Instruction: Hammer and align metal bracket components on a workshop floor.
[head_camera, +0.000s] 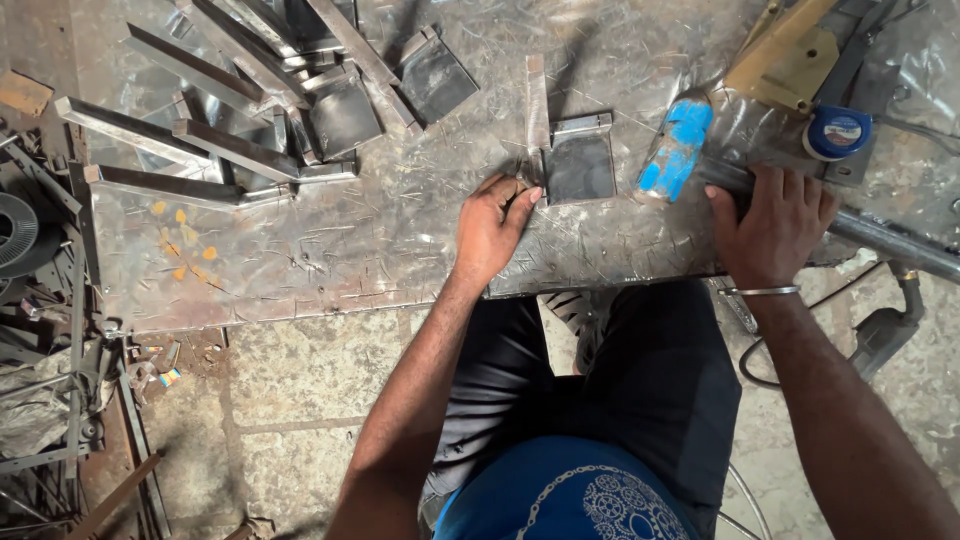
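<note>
Hands on a metal bench, one pinching a small steel part, one gripping a hammer

Left hand (490, 225) pinches the bent steel piece (570, 150) near the front edge of the bench (330, 240), fingers closed on its corner. Right hand (775, 220) is clamped tight on the pipe handle of the blue-headed hammer (678, 148), by the front right edge. Fingers sit very close to the piece, so I think a hammer blow could hit them, and sharp steel edges could cut. Bench top is scratched sheet metal with orange spots. More bent pieces (260, 110) are piled at the back left corner. Floor is cracked stone, with scrap metal (50, 330) on the left
</note>
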